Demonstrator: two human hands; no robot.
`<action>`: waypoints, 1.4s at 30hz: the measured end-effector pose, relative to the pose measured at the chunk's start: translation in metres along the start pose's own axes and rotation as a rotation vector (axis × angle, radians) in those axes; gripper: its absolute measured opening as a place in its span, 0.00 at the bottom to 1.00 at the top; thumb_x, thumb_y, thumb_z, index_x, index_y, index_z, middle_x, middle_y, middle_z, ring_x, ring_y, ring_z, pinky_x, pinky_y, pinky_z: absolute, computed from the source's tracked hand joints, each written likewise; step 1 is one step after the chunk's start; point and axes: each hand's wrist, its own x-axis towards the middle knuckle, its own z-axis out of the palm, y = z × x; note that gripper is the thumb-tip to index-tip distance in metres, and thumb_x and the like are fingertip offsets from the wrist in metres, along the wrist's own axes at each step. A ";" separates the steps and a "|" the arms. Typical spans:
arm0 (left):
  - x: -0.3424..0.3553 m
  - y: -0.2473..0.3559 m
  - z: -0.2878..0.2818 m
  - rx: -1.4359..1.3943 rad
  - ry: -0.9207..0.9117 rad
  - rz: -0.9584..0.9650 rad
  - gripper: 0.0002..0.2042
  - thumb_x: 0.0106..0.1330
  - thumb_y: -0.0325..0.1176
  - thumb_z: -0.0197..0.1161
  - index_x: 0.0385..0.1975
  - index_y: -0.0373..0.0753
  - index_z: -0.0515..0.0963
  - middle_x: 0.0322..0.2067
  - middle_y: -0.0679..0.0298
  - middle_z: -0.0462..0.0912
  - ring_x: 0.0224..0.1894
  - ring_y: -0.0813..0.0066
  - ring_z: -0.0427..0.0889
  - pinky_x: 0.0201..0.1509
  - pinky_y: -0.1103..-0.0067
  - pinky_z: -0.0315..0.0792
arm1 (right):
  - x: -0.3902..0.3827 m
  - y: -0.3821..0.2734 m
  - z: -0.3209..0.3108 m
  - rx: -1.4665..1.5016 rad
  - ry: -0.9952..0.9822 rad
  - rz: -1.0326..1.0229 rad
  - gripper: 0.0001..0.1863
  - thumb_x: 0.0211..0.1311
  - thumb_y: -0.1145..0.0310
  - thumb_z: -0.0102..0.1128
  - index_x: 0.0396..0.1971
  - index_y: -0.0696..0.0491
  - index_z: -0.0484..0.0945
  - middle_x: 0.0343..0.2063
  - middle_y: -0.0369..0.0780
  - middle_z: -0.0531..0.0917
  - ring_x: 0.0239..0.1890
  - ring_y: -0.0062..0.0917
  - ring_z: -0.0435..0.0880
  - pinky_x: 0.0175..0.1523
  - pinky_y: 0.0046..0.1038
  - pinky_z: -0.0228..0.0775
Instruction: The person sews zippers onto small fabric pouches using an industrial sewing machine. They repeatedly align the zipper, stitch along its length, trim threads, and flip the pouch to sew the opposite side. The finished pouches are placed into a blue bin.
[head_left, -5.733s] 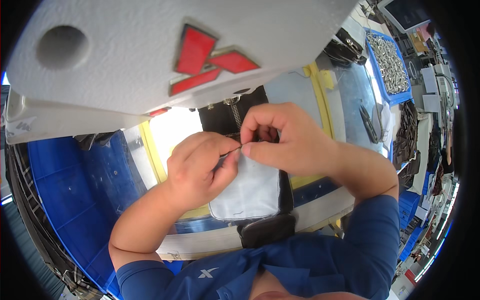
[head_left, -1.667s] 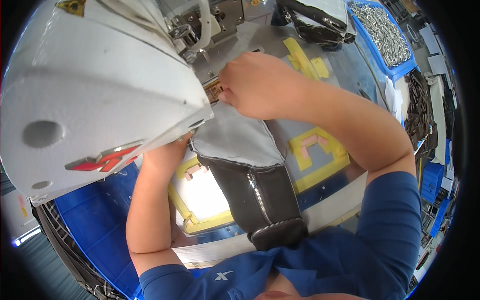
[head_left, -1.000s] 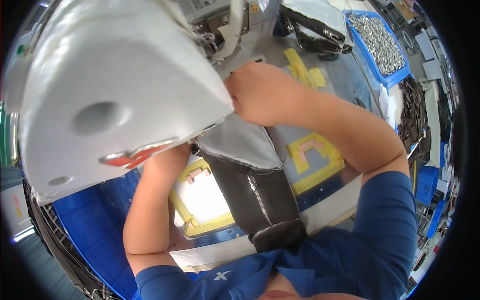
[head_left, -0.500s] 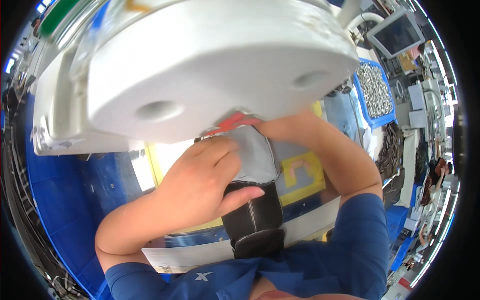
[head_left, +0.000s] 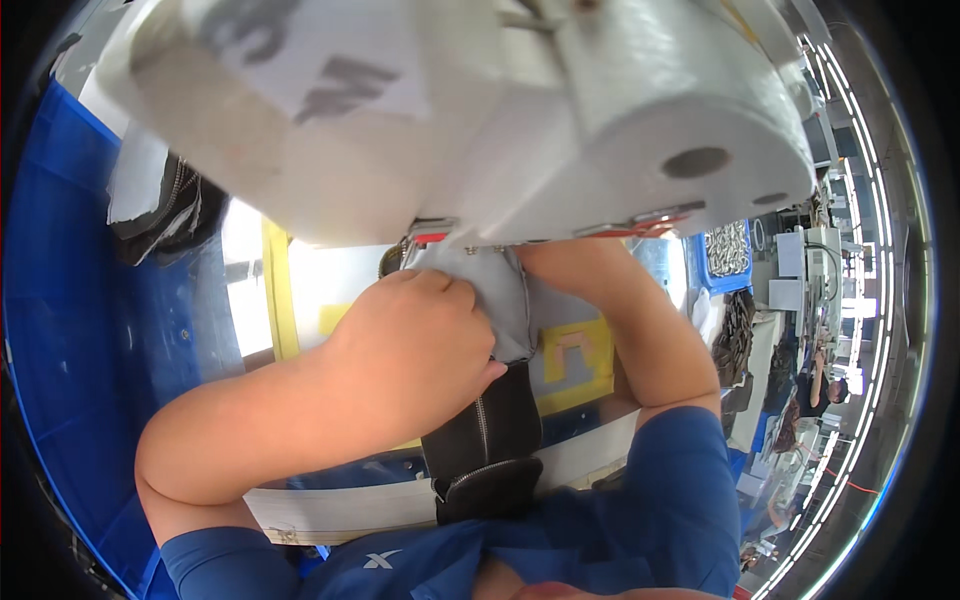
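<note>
A white sewing machine head (head_left: 480, 120) with red trim fills the upper middle. Below it lies a black zippered bag piece (head_left: 480, 430) with grey lining (head_left: 505, 320), reaching toward my body. My left hand (head_left: 415, 345) rests over the lining, fingers curled onto it, thumb at the lining's lower edge. My right hand (head_left: 560, 268) reaches under the machine head to the far right edge of the lining; its fingers are hidden.
Blue bin (head_left: 70, 330) at left, a stitched black and white piece (head_left: 165, 205) at upper left, blue tray of metal fittings (head_left: 725, 255) at right beside dark pieces (head_left: 733, 340). Yellow-taped template (head_left: 575, 360) on the work plate. Another person (head_left: 830, 390) works at far right.
My view has swung, so the machine head sits higher and more of the left side shows. My left hand's fingers are more curled on the lining; my right hand's fingertips remain hidden.
</note>
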 end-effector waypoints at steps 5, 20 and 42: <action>-0.006 0.002 -0.002 0.058 -0.060 -0.023 0.20 0.66 0.48 0.70 0.28 0.32 0.87 0.38 0.53 0.85 0.44 0.57 0.86 0.51 0.68 0.82 | -0.002 -0.010 0.003 -0.002 0.069 -0.176 0.11 0.66 0.73 0.61 0.46 0.53 0.86 0.43 0.44 0.89 0.46 0.42 0.87 0.52 0.41 0.78; -0.006 0.007 -0.004 0.121 -0.132 -0.051 0.20 0.65 0.47 0.71 0.32 0.30 0.88 0.48 0.48 0.86 0.50 0.56 0.86 0.58 0.67 0.81 | -0.004 0.004 0.010 0.006 0.081 -0.104 0.15 0.67 0.57 0.65 0.50 0.43 0.89 0.49 0.35 0.90 0.53 0.36 0.88 0.61 0.39 0.78; -0.007 0.014 -0.009 0.241 -0.281 -0.041 0.23 0.64 0.47 0.72 0.42 0.27 0.87 0.55 0.42 0.84 0.56 0.52 0.85 0.62 0.66 0.80 | 0.003 -0.011 -0.009 -0.258 -0.334 -0.049 0.18 0.73 0.58 0.57 0.57 0.40 0.87 0.59 0.33 0.87 0.61 0.34 0.86 0.69 0.37 0.76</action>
